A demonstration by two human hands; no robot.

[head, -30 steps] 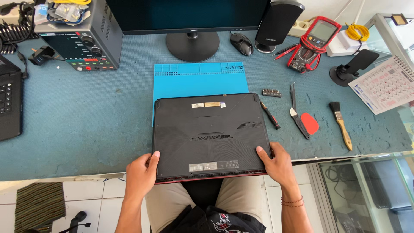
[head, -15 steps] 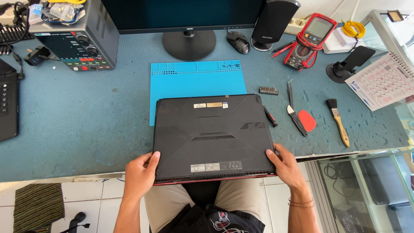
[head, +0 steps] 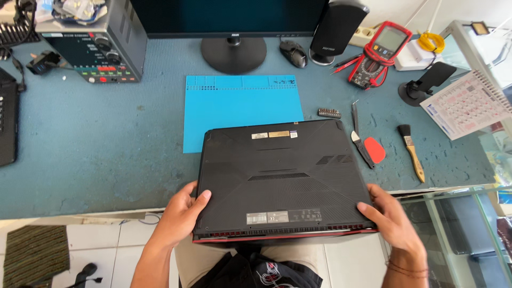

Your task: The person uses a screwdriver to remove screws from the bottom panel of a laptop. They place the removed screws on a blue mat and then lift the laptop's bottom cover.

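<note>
1. Two hands grip one laptop (head: 282,178), which lies closed and bottom-up, its vents and labels facing the camera and a red strip along its near edge.
2. Left hand (head: 181,213) clasps the laptop's near left corner, thumb on the underside panel and fingers wrapped below the edge.
3. Right hand (head: 392,218) clasps the near right corner in like manner, thumb on top; a thin band sits on that wrist.
4. Laptop's far half lies over the tabletop (head: 96,149), while its near edge juts past the tabletop's front, above the person's lap.
5. Its far left corner overlaps a blue mat (head: 240,104), which lies at 12 o'clock from it.
6. At 3 o'clock of the laptop, just beside it, lie tweezers (head: 354,114), a small black tool (head: 362,152) and a red pick (head: 376,150); a brush (head: 412,152) lies further right.
7. A bit holder (head: 329,112) sits at 1 o'clock, near the far right corner.
8. At 12 o'clock beyond the mat stands a monitor (head: 232,53) on a round base, with a mouse (head: 293,53) and a speaker (head: 333,32) to its right.
9. A red multimeter (head: 381,50) lies at 1 o'clock, with a calendar (head: 466,104) at 2 o'clock.
10. A grey bench instrument (head: 101,48) stands at 11 o'clock, well apart from the laptop.
</note>
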